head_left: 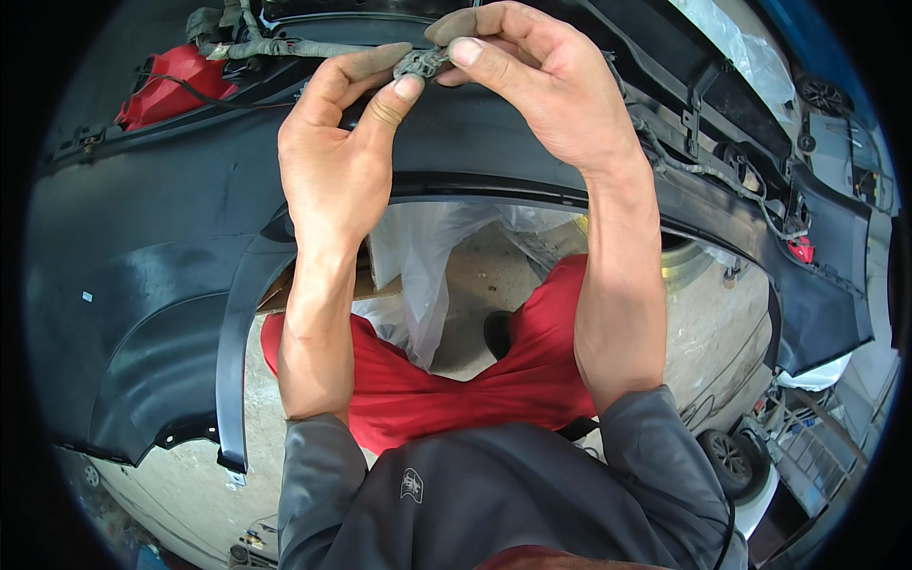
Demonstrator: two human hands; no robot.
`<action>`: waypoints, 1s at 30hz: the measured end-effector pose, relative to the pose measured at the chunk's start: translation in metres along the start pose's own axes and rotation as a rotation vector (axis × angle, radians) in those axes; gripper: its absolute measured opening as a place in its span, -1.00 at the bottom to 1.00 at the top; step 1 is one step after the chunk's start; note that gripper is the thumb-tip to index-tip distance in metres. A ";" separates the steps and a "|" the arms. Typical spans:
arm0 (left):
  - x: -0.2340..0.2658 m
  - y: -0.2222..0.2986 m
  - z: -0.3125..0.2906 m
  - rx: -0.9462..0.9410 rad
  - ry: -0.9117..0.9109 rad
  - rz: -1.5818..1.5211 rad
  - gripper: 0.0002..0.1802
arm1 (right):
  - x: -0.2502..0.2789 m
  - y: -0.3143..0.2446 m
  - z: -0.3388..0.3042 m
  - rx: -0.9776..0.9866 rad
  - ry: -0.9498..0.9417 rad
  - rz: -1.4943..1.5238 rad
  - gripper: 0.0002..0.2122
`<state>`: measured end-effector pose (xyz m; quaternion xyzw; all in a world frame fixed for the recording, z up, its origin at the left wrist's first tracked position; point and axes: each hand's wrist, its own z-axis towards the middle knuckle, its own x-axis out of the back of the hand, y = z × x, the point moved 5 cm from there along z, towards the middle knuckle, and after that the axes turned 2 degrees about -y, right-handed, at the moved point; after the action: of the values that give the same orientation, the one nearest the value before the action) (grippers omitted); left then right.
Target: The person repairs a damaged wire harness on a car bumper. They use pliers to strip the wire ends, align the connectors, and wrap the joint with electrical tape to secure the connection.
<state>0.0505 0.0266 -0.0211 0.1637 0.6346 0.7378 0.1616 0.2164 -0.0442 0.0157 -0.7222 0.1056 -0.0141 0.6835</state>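
Our left hand (332, 157) and right hand (556, 90) — both clamped on a grimy grey-green fitting (420, 65) — hover above the black bumper (161, 256).

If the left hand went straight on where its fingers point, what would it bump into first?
Just past the small grimy piece the left hand pinches, probably the right hand, though depth is unclear.

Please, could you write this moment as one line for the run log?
left hand: pinches small grimy grey piece | right hand: pinches its right end | under hands: black panel | near left fingers: wrapped cable
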 end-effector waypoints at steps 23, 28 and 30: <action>0.000 -0.010 0.004 0.225 -0.109 -0.322 -0.61 | 0.011 0.021 0.017 0.225 0.068 -0.309 -0.75; 0.004 -0.006 0.004 0.123 -0.153 -0.183 -0.57 | 0.002 0.010 0.015 0.369 0.029 -0.483 -0.67; 0.002 -0.002 0.002 0.117 -0.176 -0.156 -0.56 | 0.004 0.016 0.017 0.339 0.036 -0.427 -0.73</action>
<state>0.0498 0.0300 -0.0229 0.1870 0.6709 0.6673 0.2637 0.2212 -0.0290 -0.0013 -0.6029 -0.0408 -0.1883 0.7742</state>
